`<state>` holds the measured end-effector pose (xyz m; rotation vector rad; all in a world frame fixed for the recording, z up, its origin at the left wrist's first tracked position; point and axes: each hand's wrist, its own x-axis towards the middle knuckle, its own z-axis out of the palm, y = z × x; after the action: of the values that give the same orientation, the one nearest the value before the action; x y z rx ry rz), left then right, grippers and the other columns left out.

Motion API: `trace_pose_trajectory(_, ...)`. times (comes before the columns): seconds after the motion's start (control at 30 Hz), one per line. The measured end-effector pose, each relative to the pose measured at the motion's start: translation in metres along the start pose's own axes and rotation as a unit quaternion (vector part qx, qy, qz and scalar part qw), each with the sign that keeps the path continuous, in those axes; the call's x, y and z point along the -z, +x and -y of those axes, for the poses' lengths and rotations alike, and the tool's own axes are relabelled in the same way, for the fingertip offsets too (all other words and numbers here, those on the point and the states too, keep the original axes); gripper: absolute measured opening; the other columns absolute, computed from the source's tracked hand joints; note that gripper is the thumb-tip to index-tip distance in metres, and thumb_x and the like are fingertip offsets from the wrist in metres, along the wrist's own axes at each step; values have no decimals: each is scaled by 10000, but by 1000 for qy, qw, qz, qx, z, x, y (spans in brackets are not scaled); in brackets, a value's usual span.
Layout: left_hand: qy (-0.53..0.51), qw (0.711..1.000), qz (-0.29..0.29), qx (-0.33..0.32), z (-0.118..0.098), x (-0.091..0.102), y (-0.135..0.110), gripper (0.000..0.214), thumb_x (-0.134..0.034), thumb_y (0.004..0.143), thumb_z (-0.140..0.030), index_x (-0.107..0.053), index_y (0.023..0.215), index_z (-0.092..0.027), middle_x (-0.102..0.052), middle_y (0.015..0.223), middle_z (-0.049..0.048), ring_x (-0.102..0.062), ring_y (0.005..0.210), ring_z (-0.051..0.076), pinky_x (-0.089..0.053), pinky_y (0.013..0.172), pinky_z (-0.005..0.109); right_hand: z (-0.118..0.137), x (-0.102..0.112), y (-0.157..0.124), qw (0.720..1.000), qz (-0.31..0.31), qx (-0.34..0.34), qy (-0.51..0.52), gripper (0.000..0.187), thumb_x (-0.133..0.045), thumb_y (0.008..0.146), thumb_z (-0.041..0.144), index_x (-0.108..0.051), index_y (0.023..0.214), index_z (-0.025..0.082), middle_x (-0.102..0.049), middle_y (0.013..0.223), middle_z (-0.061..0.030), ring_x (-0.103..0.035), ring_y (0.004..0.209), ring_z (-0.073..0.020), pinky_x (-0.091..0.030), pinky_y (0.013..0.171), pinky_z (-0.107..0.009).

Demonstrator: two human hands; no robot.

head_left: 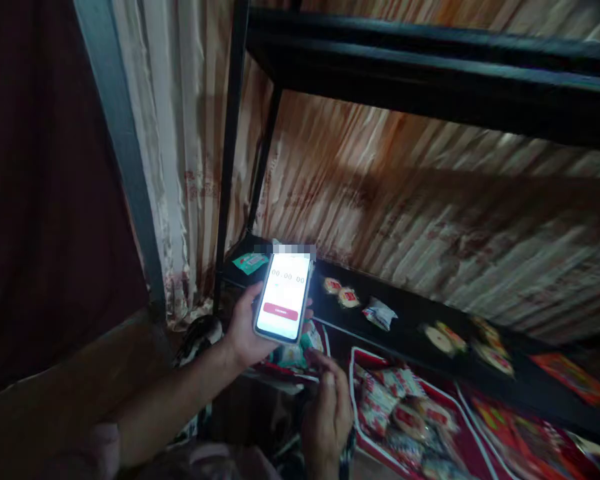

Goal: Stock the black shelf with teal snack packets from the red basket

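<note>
Where the light falls dim, one brown-and-cream pleated backing (355, 180), material uncertain. Before it, one black shelving unit (380, 80), apparently metal, its lower board (407, 335) bearing small goods. Below the board's front edge, white-rimmed red containers (375, 361) filled with packets; those at far right blurred. One left hand (247, 327): closed round a slim rectangular smartphone (283, 293), white screen lit, held by its sides in front of the lower board. One right hand (327, 407): part-open, fingers loosely bent, forefinger reaching just below the phone's lower right corner, nothing seen in its grasp. Handling note, by judgement: the side grip serves well; keep the tilt steady and stray fingers off the glass; any touch is best made with one light fingertip, lest the phone rock. On the board: one flat orange-red packet (573, 377), one flat teal-green packet (251, 263), one crinkled white packet (380, 313), two round red-labelled wrapped items (349, 297). Smallest: one red bar-shaped button (281, 311) on screen, beneath a row of zeros (288, 277).
</note>
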<state>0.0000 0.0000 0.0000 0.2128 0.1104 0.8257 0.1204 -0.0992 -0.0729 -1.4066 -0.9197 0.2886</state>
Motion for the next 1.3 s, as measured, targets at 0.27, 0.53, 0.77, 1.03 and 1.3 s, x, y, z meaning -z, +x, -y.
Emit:
trace_pose_trajectory(0.27,-5,1000,4,1,-5,6,12,599,-450,857,-459,-497,1295,-54,-669,1066,208,-655,915,300,-432,889,452,-1,-6,14,999,18,24,-20,363,-509,858,487,-662,900,161,-706,873,-79,-647,817,-202,-493,716,-305)
trace_pose_trajectory(0.53,-1,1000,10,-7,-10,5,14,591,-464,851,-461,-512,1276,-52,-672,1059,201,-652,929,295,-432,895,440,2,-15,22,997,46,62,-25,280,-522,866,404,-653,904,160,-704,830,-64,-657,765,-187,-505,673,-288)
trace_pose_trajectory(0.77,-5,1000,5,-14,-15,7,9,580,-461,850,-459,-528,1261,-55,-674,1047,203,-652,928,300,-434,896,456,0,-20,18,996,67,56,-15,282,-516,868,403,-655,921,164,-708,855,-70,-658,784,-191,-513,685,-293)
trace_pose_trajectory(1.03,-14,1000,-14,-16,-16,6,8,590,-439,859,-452,-496,1295,-59,-675,1039,204,-640,976,314,-427,911,479,0,-23,19,996,81,42,-8,286,-520,863,406,-658,932,165,-702,860,-73,-652,786,-193,-512,691,-302)
trace_pose_trajectory(1.3,-8,1000,-22,-16,-16,8,7,608,-426,863,-465,-483,1308,-56,-674,1045,203,-654,926,298,-437,894,461,-2,-24,16,996,88,28,-1,259,-515,873,392,-648,944,180,-691,875,-58,-639,810,-184,-509,713,-298)
